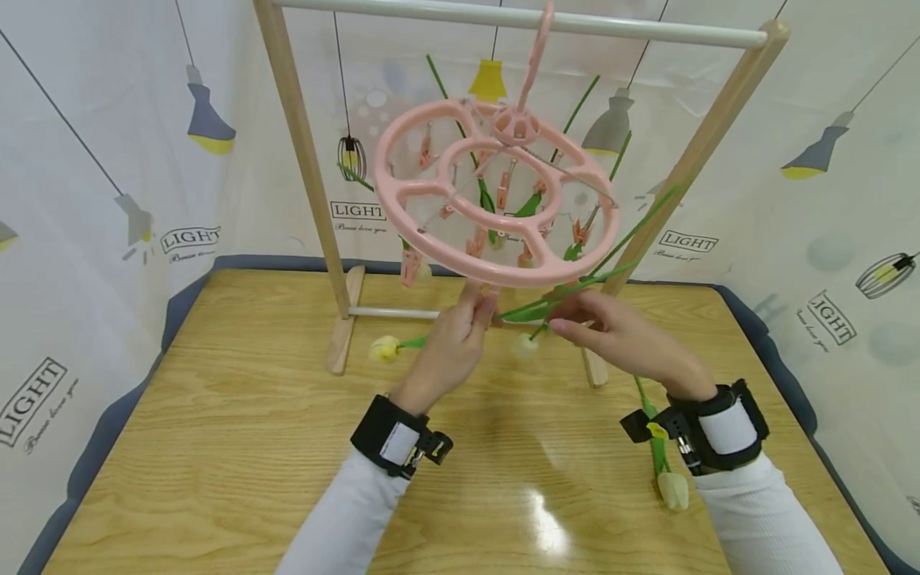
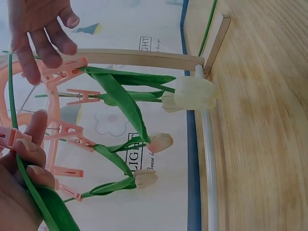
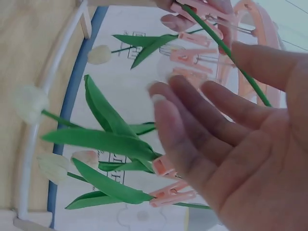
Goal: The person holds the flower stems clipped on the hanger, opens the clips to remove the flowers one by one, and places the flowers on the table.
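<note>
My left hand [image 1: 456, 339] is under the front rim of a pink round hanger [image 1: 496, 275]. Its fingers pinch a pink clothespin [image 2: 7, 138], with the green stem [image 2: 21, 168] of a tulip at that peg. The tulip's pale yellow head [image 1: 384, 349] sticks out to the left of this hand. My right hand [image 1: 621, 331] is at the hanger's right front, fingers extended and spread, and grips nothing. In the right wrist view, the green stem [image 3: 219, 43] crosses near its fingers; contact is unclear. Beside it hangs a white tulip [image 3: 31, 103].
From a white rail [image 1: 431, 9] on a wooden frame [image 1: 302, 144], the hanger hangs by its hook. Several clothespins on it grip tulips, heads down. Another white tulip [image 1: 673, 489] lies on the wooden table [image 1: 237, 447], by my right forearm. A printed curtain [image 1: 86, 263] surrounds the table.
</note>
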The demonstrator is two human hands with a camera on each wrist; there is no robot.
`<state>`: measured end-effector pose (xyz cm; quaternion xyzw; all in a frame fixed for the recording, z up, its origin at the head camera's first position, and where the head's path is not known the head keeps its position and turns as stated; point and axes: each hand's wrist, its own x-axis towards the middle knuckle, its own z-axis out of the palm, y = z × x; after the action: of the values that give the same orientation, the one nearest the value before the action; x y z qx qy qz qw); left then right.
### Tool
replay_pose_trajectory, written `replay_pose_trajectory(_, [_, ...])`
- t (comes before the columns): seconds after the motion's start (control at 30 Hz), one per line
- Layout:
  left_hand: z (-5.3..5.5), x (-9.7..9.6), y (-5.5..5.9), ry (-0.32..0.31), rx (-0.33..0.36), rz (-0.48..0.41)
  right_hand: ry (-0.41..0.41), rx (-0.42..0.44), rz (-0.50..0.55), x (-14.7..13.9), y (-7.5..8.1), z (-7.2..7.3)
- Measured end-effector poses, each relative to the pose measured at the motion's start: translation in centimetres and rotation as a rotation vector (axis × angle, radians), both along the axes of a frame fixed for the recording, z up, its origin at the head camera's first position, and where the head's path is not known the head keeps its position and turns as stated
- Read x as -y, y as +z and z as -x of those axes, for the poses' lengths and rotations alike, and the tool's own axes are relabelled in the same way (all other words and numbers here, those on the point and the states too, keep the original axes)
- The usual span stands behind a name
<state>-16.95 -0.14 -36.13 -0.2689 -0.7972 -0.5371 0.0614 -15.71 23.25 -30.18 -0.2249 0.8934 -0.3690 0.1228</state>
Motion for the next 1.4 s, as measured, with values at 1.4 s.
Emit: replay_pose_trajectory(1.4, [-0.6, 0.1, 2.0, -0.087, 0.01, -0.08, -0.123, -0.119, 1.37, 4.4, -2.6, -0.6])
